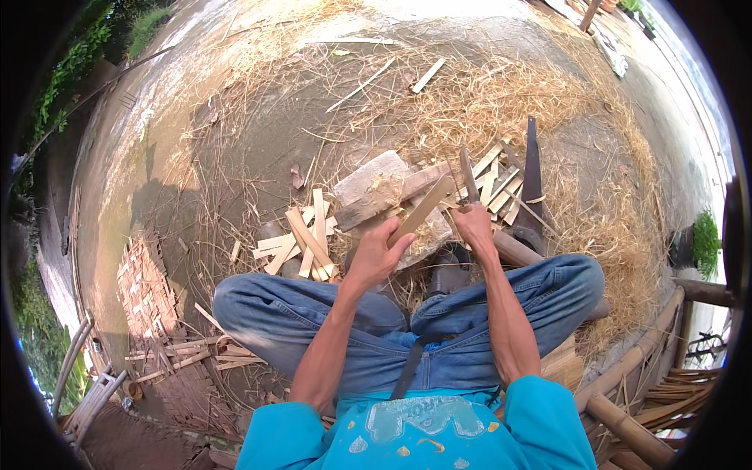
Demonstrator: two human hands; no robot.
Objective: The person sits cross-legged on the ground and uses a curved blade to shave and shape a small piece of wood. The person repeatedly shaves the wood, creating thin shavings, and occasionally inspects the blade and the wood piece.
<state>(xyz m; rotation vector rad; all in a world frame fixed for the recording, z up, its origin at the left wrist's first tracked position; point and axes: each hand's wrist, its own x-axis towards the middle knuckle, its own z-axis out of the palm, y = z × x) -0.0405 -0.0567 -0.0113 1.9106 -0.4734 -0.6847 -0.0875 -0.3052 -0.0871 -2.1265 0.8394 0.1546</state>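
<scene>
My left hand [377,252] is closed around the lower end of a flat bamboo slat [428,206], which slants up and to the right. In my right hand [475,225] is a knife [468,174], its blade pointing away from me and its handle hidden by my fingers. The blade stands just right of the slat's far end; whether they touch I cannot tell. Under and beyond the slat lies a wooden block [374,207] against a pale stone block [371,174], with shavings around them.
Cut bamboo strips [301,240] lie in a heap left of the blocks, and more strips [493,182] lie to the right. A handsaw [533,168] rests beyond my right knee. Straw-like shavings [501,102] cover the ground ahead. Bamboo poles [638,348] run along the right.
</scene>
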